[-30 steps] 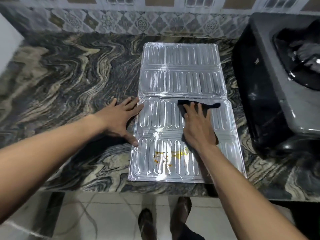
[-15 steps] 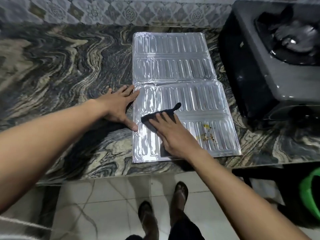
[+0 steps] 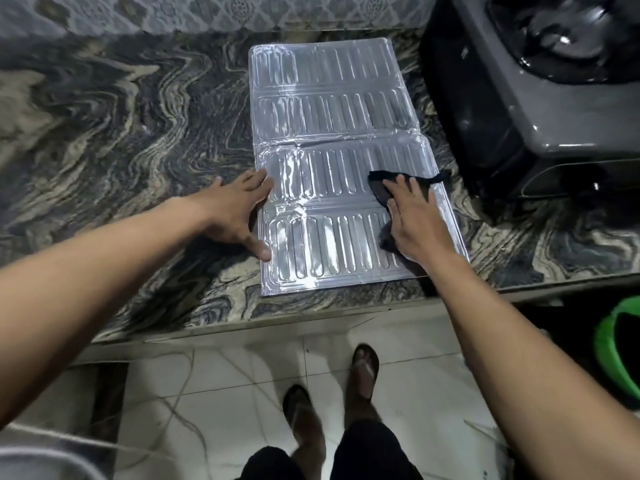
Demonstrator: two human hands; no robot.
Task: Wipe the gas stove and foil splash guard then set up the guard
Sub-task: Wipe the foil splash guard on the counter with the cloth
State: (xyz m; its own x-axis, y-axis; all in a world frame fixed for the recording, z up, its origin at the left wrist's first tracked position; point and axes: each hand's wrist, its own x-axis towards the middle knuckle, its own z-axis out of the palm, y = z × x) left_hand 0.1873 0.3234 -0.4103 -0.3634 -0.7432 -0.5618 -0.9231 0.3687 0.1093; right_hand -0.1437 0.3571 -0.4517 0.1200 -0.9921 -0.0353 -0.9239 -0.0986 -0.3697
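The silver foil splash guard [image 3: 332, 133] lies flat on the marbled countertop [image 3: 121, 133], ribbed panels facing up. My left hand [image 3: 239, 209] rests flat with spread fingers on the guard's left edge, pinning it down. My right hand [image 3: 415, 220] presses a dark cloth [image 3: 381, 188] onto the guard's near right panel. The cloth sticks out beyond my fingertips and under my palm. The dark grey gas stove [image 3: 540, 109] stands at the right, just beside the guard.
A patterned tiled wall [image 3: 207, 12] runs along the back of the counter. The counter's front edge [image 3: 311, 317] is just below the guard. A green bucket [image 3: 620, 341] sits low at the right. My sandalled feet stand on pale floor tiles.
My right hand has swept the cloth from the guard's near left panel over to its right side, covering the yellow stains. My left hand has stayed on the left edge.
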